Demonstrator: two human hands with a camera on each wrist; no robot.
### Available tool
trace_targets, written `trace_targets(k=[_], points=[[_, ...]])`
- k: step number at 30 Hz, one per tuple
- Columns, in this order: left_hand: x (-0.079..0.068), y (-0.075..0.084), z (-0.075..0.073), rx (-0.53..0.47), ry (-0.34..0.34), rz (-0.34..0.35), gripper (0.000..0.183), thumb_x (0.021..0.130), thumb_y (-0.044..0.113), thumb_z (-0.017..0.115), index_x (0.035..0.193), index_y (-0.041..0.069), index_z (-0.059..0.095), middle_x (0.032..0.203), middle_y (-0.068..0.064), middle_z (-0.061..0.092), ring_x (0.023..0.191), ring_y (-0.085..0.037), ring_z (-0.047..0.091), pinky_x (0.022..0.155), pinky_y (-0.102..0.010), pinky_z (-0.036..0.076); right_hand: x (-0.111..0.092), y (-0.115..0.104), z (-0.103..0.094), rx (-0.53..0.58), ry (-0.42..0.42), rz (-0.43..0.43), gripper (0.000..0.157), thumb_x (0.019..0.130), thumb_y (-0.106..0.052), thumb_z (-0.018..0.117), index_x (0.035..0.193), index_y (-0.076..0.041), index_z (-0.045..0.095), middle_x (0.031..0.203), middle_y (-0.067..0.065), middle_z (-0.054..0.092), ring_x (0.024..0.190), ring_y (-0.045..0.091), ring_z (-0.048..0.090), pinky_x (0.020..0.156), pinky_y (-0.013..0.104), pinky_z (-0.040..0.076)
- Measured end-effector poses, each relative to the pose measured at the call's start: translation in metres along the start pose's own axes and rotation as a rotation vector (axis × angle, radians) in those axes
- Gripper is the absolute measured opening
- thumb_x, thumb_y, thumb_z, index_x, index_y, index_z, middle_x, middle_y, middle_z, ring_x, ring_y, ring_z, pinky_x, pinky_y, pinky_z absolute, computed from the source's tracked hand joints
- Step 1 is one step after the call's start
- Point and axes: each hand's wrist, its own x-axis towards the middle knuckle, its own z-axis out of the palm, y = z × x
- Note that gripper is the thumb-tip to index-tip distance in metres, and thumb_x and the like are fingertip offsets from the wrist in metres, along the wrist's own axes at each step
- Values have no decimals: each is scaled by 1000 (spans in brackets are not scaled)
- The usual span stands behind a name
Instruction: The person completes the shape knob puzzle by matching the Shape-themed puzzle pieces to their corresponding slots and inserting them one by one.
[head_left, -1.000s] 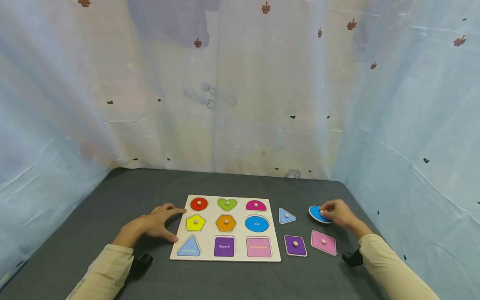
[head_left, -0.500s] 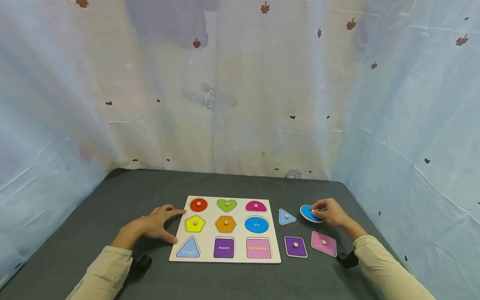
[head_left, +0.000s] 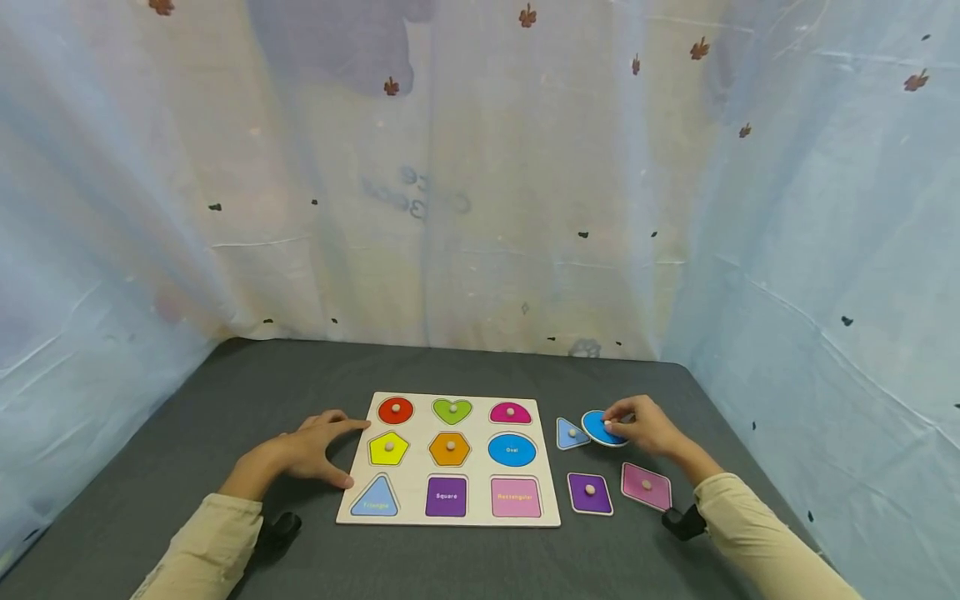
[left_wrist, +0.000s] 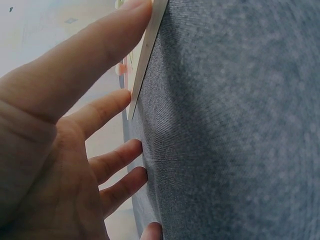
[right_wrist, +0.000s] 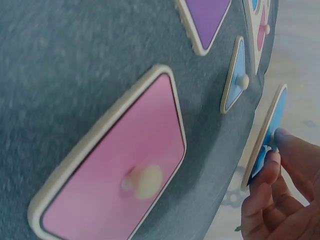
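Observation:
My right hand [head_left: 642, 425] pinches the small knob of a blue oval puzzle piece [head_left: 596, 427], which is lifted off the cloth in the right wrist view. The oval overlaps the corner of the light blue triangle piece [head_left: 570, 434] in the head view. My left hand [head_left: 315, 448] rests at the left edge of the white puzzle board [head_left: 480, 517], thumb and a fingertip touching it, fingers spread. On the board, the oval [head_left: 512, 450], triangle, square and rectangle places show printed shapes without knobs. Red circle, green heart, magenta half-circle, yellow pentagon and orange hexagon pieces sit in theirs.
A purple square piece [head_left: 589, 494] and a pink rectangle piece [head_left: 646, 487] lie on the dark grey cloth [head_left: 450, 567] right of the board. Pale patterned curtains [head_left: 480, 208] hang behind the table and along both sides.
My right hand has carried the blue oval piece leftward, from the right of the triangle piece to its edge. My left hand stays at the board's edge.

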Motion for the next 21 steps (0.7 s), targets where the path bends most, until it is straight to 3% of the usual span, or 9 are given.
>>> trace_targets(k=[21], points=[[-1, 1, 1, -3, 4, -9, 97, 70, 46, 90, 153, 22, 45, 149, -20, 39, 133, -46, 38, 96, -87, 26, 11, -22, 24, 39, -60, -108, 13, 92, -5, 71, 99, 5, 75, 92, 16, 73, 80, 10, 58, 68, 22, 52]])
